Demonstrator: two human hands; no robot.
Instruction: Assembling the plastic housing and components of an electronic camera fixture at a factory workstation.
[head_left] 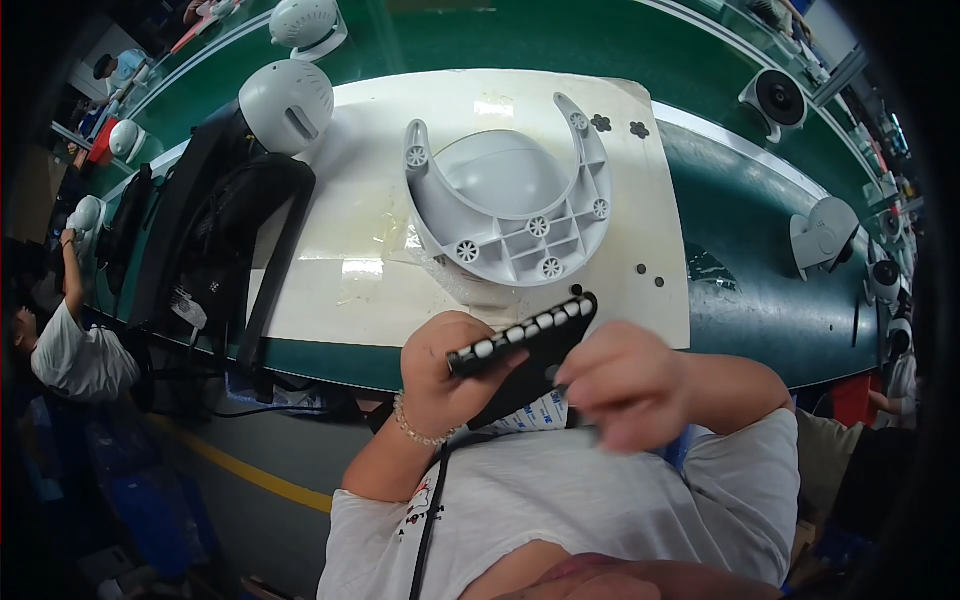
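My left hand [440, 365] is closed on a black sheet [535, 365] bent over, with a row of white round spots along its upper fold. Close to the sheet's right side is my right hand [625, 385], blurred, its fingers curled together; what sits at the fingertips is too small to make out. Beyond both hands, a white crescent-shaped plastic base [505, 245] lies with its ribbed underside up, round sockets showing. A smooth white dome [505, 175] fills the crescent's opening. A small black round pad [577, 290] is beside the base's near edge.
A pale board [340, 290] covers part of the green table. Black round pads [650, 275] and flower-shaped black pieces [620, 127] lie at its right. Black bags [215, 210] and a white round-headed device [287, 107] stand left; another device [825, 237] stands right. Other people work nearby.
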